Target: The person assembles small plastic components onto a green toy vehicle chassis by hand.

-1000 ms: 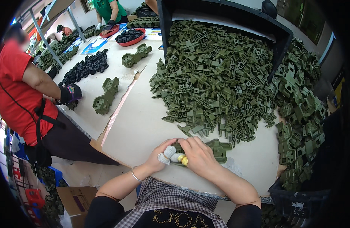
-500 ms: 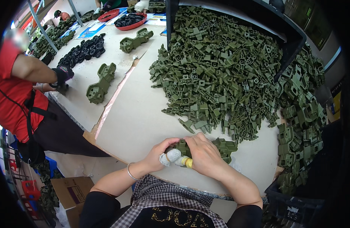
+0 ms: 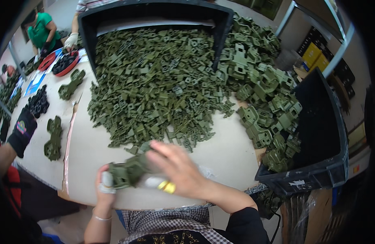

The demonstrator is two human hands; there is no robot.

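Chassis [image 3: 126, 173] of olive-green plastic lies just in front of the heap of small green parts [image 3: 155, 97], now turned so one end points toward that heap. The left hand [image 3: 105, 196] grips its opposite end; the right hand [image 3: 180, 168], blurred, has moved from its middle toward the heap-side end, its fingers' hold impossible to tell. Apparently, handling has shifted from pressing to turning.

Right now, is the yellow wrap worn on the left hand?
No, the yellow wrap is on the right hand, while the left hand wears a white wrap.
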